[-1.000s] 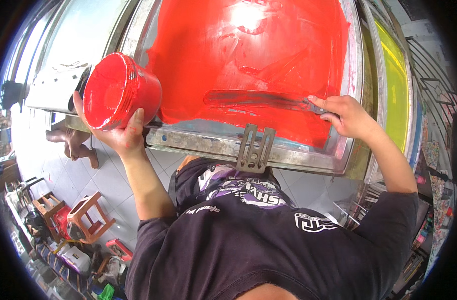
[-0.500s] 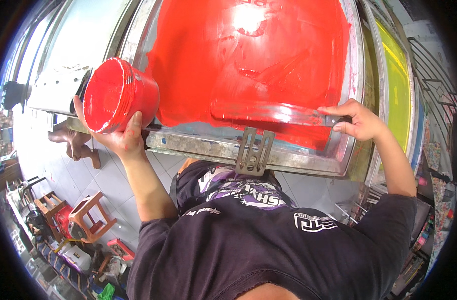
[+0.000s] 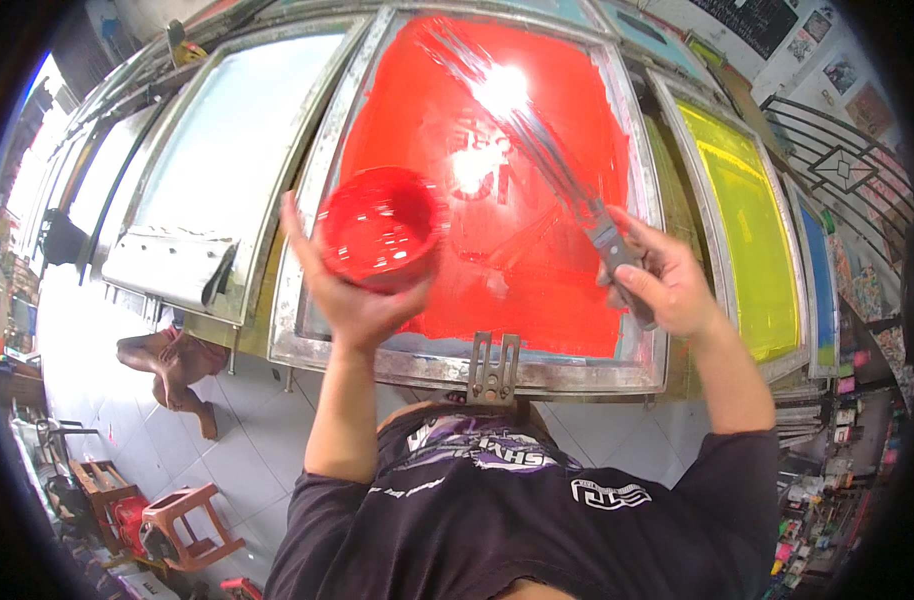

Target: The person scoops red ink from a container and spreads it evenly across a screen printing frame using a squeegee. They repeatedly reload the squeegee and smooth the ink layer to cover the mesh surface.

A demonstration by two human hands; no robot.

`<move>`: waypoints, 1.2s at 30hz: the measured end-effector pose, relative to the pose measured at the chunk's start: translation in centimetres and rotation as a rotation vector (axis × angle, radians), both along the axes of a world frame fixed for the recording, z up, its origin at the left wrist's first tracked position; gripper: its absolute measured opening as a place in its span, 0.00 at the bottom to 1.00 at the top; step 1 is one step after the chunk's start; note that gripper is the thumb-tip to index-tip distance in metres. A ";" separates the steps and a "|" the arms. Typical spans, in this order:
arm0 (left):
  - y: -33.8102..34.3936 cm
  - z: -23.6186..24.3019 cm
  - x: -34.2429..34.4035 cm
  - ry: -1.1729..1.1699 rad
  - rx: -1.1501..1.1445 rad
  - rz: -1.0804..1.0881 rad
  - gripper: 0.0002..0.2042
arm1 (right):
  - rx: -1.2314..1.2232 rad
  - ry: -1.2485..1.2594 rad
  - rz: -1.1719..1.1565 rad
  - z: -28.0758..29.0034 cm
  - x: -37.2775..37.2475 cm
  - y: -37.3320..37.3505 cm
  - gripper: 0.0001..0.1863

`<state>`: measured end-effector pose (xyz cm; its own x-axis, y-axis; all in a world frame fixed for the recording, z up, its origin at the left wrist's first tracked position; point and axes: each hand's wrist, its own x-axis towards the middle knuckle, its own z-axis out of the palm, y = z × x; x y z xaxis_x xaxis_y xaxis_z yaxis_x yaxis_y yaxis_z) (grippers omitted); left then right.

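Before you lies a frame (image 3: 377, 367) with ink (image 3: 557, 290) across it; over its left half, your left hand (image 3: 359, 310) holds a tub (image 3: 382, 225); your right hand (image 3: 667, 285) holds a spatula (image 3: 542, 145) slanting over the middle; a bracket (image 3: 494, 370) sits at the near edge; a second frame (image 3: 252, 130) lies left, a third frame (image 3: 747, 230) right.

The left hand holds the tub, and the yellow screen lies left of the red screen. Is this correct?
Wrong side: the head view shows the yellow screen right of the red screen. The left hand does hold the tub.
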<state>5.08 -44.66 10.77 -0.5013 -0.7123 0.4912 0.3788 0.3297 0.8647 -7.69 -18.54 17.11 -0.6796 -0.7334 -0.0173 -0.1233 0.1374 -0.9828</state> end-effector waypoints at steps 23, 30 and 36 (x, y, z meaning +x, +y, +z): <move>1.9 -1.3 -3.1 0.124 -0.294 0.056 0.65 | 0.719 1.349 -0.165 0.9 12.3 1.5 0.34; 1.6 -1.3 -2.8 0.140 -0.230 0.039 0.64 | 0.779 1.287 -0.096 2.5 13.8 4.4 0.36; 1.6 -1.6 -2.3 0.110 -0.192 0.041 0.63 | 0.861 1.289 -0.051 4.6 14.6 7.0 0.34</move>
